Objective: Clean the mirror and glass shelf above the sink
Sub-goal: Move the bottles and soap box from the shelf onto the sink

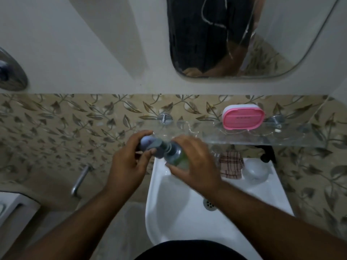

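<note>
Left hand (129,160) grips pump cap (149,144), right hand (196,163) grips green bottle (177,157).
Pink soap box (243,118) sits on glass shelf (262,138) behind.

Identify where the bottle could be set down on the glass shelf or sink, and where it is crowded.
Free: the glass shelf between its left bracket and the pink soap dish; also the sink basin around the drain. Crowded: the sink's back rim, taken by the checked cloth and clear bowl; right of the soap dish little room remains.

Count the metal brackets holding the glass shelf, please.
2: the left bracket is above the left hand; the right bracket is beside the pink soap box, which may hide another.
</note>
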The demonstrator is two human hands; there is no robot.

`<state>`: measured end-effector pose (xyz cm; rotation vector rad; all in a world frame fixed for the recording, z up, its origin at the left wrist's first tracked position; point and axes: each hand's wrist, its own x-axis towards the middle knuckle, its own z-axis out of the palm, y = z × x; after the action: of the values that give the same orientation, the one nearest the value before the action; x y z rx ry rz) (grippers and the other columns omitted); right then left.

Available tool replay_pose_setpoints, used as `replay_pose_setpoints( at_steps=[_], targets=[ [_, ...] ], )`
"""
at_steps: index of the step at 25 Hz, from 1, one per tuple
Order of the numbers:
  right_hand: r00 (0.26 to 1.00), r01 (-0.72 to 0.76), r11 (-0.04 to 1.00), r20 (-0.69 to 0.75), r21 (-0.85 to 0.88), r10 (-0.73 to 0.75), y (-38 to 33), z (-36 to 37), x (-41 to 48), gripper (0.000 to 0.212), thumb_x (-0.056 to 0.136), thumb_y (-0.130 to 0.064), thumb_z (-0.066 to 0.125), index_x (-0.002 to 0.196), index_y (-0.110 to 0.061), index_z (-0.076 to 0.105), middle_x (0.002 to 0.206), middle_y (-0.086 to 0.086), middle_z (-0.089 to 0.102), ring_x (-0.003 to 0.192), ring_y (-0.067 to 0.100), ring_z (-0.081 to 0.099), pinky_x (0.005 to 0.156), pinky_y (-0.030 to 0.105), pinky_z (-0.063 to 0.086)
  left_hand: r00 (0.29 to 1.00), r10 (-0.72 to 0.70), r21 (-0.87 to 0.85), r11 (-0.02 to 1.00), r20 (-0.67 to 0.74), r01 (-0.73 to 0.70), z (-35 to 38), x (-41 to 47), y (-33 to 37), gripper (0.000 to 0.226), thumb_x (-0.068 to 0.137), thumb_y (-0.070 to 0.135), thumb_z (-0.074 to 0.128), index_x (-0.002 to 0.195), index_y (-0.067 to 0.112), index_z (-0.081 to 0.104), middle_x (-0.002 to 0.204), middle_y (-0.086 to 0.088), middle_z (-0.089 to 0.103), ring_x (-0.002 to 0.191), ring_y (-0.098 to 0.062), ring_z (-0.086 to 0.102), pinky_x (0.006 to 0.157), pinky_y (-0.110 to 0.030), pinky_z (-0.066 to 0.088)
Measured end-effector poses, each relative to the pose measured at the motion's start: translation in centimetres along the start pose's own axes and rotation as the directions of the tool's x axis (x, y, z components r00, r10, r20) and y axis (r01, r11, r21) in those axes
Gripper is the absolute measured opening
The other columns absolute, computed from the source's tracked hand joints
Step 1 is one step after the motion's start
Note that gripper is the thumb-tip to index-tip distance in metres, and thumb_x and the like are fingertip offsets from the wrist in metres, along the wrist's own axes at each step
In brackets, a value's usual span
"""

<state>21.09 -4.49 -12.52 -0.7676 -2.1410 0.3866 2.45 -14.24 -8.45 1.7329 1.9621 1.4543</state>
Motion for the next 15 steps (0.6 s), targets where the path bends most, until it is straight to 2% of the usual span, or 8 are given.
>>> replay_pose_setpoints(
  at_steps=[2,3,5,7,9,12,14,15],
  targets=[
    [0.984,-0.142,0.982,0.122,0.124,0.127,-0.7,1.8,-2.4,0.069,0.084,-0.041,0.089,0.142,-0.013,0.065,0.138,0.007,0.071,0.128,0.019,0.062,0.112,0.03,0.05,0.998,-0.027,-0.004,1.0,0.064,0.027,1.0,-1.9,-1.7,0.043,0.099,0.017,0.071,0.133,0.039,0.058,0.12,0.041,0.063,0.112,0.011,0.064,0.087,-0.009,0.053],
    [0.958,-0.251,0.954,0.187,0.163,0.219,-0.4,2.6,-3.3,0.07,0.083,-0.039,0.093,0.142,-0.015,0.065,0.139,0.005,0.071,0.127,0.019,0.065,0.112,0.031,0.053,0.994,-0.053,0.005,0.999,0.091,0.053,1.9,-2.4,-2.9,0.043,0.099,0.014,0.072,0.131,0.039,0.06,0.12,0.039,0.065,0.111,0.009,0.066,0.086,-0.011,0.055],
    [0.879,-0.45,0.875,0.264,0.178,0.398,0.9,4.0,-4.4,0.07,0.08,-0.031,0.097,0.141,-0.017,0.066,0.137,0.002,0.071,0.123,0.019,0.068,0.11,0.037,0.057,0.981,-0.118,0.058,0.992,0.157,0.11,4.2,-2.7,-5.8,0.043,0.097,0.011,0.074,0.13,0.037,0.064,0.117,0.027,0.071,0.108,0.002,0.069,0.088,-0.023,0.059],
    [0.798,-0.587,0.794,0.279,0.158,0.534,2.9,5.3,-4.4,0.068,0.08,-0.022,0.097,0.141,-0.018,0.067,0.137,0.003,0.071,0.123,0.022,0.069,0.11,0.041,0.056,0.948,-0.204,0.151,0.974,0.246,0.17,6.7,-2.7,-8.7,0.042,0.095,0.015,0.074,0.131,0.034,0.065,0.111,0.017,0.074,0.102,-0.011,0.072,0.085,-0.031,0.056],
    [0.724,-0.677,0.726,0.288,0.122,0.627,4.7,6.9,-4.0,0.067,0.081,-0.017,0.095,0.142,-0.018,0.067,0.138,0.004,0.07,0.125,0.024,0.068,0.112,0.04,0.055,0.914,-0.273,0.21,0.953,0.299,0.216,8.7,-2.4,-10.9,0.036,0.096,0.019,0.072,0.13,0.028,0.066,0.104,0.008,0.075,0.098,-0.021,0.072,0.079,-0.029,0.048],
    [0.645,-0.753,0.654,0.269,0.068,0.715,7.2,9.8,-3.2,0.063,0.083,-0.018,0.093,0.14,-0.017,0.067,0.14,0.006,0.069,0.128,0.028,0.067,0.112,0.041,0.055,0.871,-0.355,0.22,0.93,0.339,0.293,11.2,-1.0,-13.0,0.015,0.102,0.038,0.054,0.108,0.029,0.065,0.09,0.004,0.074,0.085,-0.025,0.07,0.078,-0.036,0.054],
    [0.625,-0.772,0.634,0.238,0.051,0.743,8.4,11.6,-2.6,0.061,0.086,-0.021,0.092,0.141,-0.015,0.067,0.141,0.008,0.069,0.129,0.03,0.066,0.11,0.035,0.051,0.874,-0.352,0.232,0.93,0.336,0.286,12.9,0.3,-14.5,0.029,0.106,0.05,0.04,0.098,0.028,0.058,0.086,0.004,0.069,0.08,-0.026,0.067,0.078,-0.041,0.057],
    [0.63,-0.769,0.637,0.224,0.047,0.744,8.8,12.4,-2.2,0.061,0.088,-0.021,0.091,0.143,-0.014,0.066,0.142,0.009,0.069,0.129,0.03,0.066,0.106,0.031,0.049,0.874,-0.351,0.238,0.929,0.335,0.282,13.8,0.9,-15.2,0.028,0.108,0.048,0.04,0.1,0.029,0.058,0.091,0.002,0.069,0.083,-0.028,0.068,0.079,-0.041,0.057]
  ],
)
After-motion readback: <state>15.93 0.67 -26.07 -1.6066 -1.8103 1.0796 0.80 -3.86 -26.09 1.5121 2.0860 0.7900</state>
